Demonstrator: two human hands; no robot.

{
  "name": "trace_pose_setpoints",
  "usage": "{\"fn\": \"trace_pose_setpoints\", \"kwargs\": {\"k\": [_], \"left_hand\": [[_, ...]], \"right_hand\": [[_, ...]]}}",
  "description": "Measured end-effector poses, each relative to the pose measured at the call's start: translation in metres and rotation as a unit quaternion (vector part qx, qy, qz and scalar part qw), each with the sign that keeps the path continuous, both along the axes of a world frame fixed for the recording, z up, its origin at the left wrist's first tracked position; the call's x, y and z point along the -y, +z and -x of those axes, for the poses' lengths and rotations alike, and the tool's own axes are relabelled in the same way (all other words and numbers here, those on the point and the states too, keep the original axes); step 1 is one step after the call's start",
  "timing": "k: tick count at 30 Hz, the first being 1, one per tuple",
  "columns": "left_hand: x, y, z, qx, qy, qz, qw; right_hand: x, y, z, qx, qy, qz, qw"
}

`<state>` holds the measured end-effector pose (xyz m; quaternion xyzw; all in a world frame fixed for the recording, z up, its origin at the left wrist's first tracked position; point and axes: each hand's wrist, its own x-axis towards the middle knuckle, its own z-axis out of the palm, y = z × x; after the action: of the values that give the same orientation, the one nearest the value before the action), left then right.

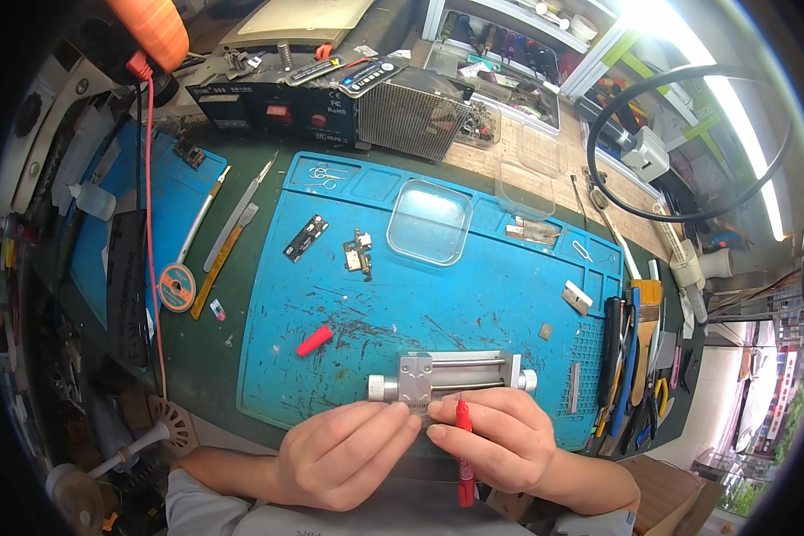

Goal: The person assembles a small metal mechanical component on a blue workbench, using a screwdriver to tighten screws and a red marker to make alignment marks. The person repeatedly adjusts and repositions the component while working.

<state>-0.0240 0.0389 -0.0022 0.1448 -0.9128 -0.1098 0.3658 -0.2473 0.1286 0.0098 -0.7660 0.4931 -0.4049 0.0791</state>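
Near the front edge of the blue work mat [402,313] stands a silver metal clamp [417,373] with two rods and a round knob at each end. My left hand [348,454] is closed just in front of it, fingertips pinched together; whatever they hold is too small to make out. Between the fingers of my right hand [500,438] is a red marker pen [464,466], its tip pointing away toward the clamp. The fingertips of both hands almost meet. A red pen cap [314,340] lies on the mat, left of the clamp.
Small circuit boards [358,254] and a clear plastic box [431,221] lie farther back on the mat. Hand tools [630,357] line the right side. Knives [232,241] and a solder spool [177,287] are at the left. A dark power unit [304,116] stands behind.
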Motion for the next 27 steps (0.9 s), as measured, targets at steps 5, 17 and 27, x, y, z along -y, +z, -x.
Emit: {"fn": "trace_pose_setpoints", "kwargs": {"k": [5, 17, 27], "left_hand": [[0.001, 0.000, 0.000, -0.001, -0.001, 0.003, 1.000], [-0.002, -0.002, -0.003, 0.002, 0.004, 0.001, 1.000], [-0.002, -0.009, -0.006, -0.051, 0.000, -0.004, 0.999]], "right_hand": [[0.001, 0.001, 0.000, -0.001, 0.003, -0.001, 1.000], [0.000, 0.004, -0.004, 0.021, -0.013, 0.011, 1.000], [-0.002, 0.016, 0.064, -0.127, -0.284, -0.083, 0.947]]}}
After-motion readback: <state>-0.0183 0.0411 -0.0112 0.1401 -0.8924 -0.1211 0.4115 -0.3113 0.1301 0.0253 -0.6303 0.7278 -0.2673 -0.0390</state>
